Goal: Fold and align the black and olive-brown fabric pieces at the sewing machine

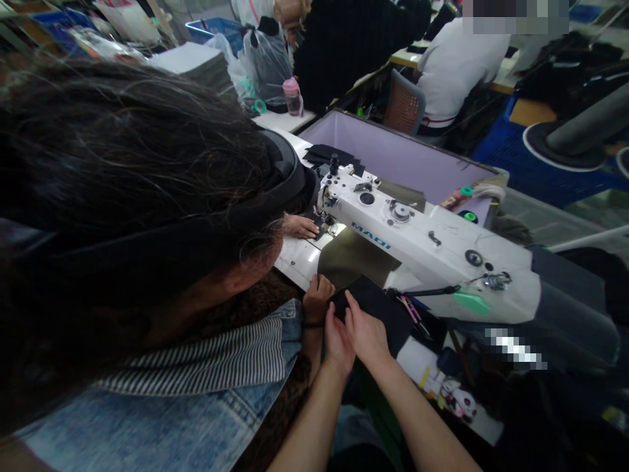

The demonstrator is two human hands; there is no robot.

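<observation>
My left hand (338,341) and my right hand (367,333) lie side by side at the table's near edge, both on a black fabric piece (381,303). My left hand grips its near edge. My right hand presses on top of it with a finger stretched forward. The piece lies just in front of a white sewing machine (422,242). An olive fabric (354,257) lies on the machine bed beyond it.
A person with dark hair and a denim jacket (162,419) leans in from the left. One of their hands (301,227) is at the needle, the other (317,296) beside my left hand. A lilac bin (403,154) stands behind. Other people sit at the back.
</observation>
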